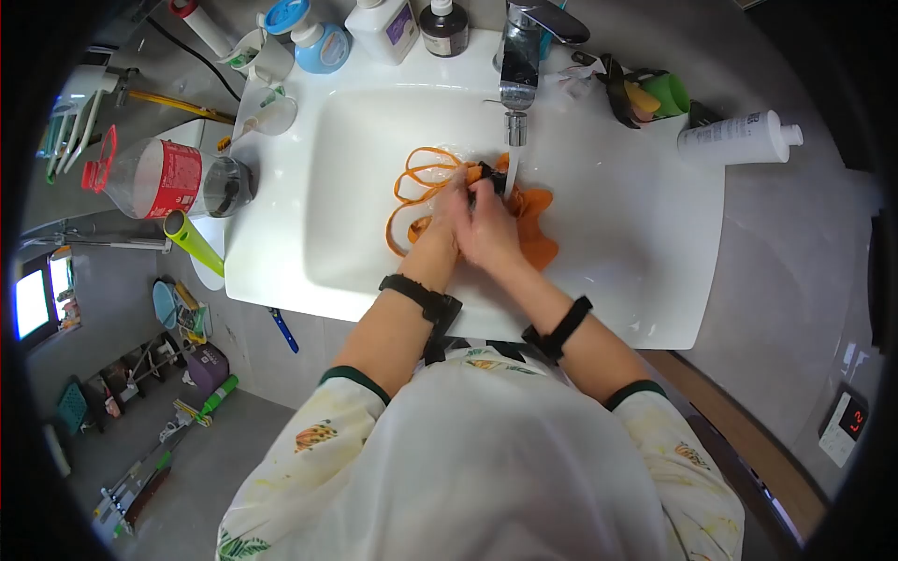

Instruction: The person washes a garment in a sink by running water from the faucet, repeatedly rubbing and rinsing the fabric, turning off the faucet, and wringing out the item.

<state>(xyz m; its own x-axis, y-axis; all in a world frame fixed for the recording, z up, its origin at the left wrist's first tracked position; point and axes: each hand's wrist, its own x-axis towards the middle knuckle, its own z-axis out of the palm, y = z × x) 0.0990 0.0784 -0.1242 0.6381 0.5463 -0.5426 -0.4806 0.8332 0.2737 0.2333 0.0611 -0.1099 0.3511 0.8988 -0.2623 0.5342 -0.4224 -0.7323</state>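
Note:
Both of my hands are together in the white sink basin (pixel 351 187), below the tap (pixel 519 75), where a stream of water runs down. My left hand (pixel 449 213) and my right hand (pixel 488 229) are closed around a black part of an orange strapped cloth item (pixel 533 229); its exact kind I cannot make out. Thin orange straps (pixel 404 192) loop out to the left of my hands, and a wider orange flap spreads on the right. My fingers partly hide the black part.
Along the back rim stand a blue pump bottle (pixel 323 49), a white bottle (pixel 383 28) and a dark bottle (pixel 443 30). A large plastic bottle with a red label (pixel 178 178) is at the left. A white bottle (pixel 734 138) lies at the right near a green cup (pixel 666 95).

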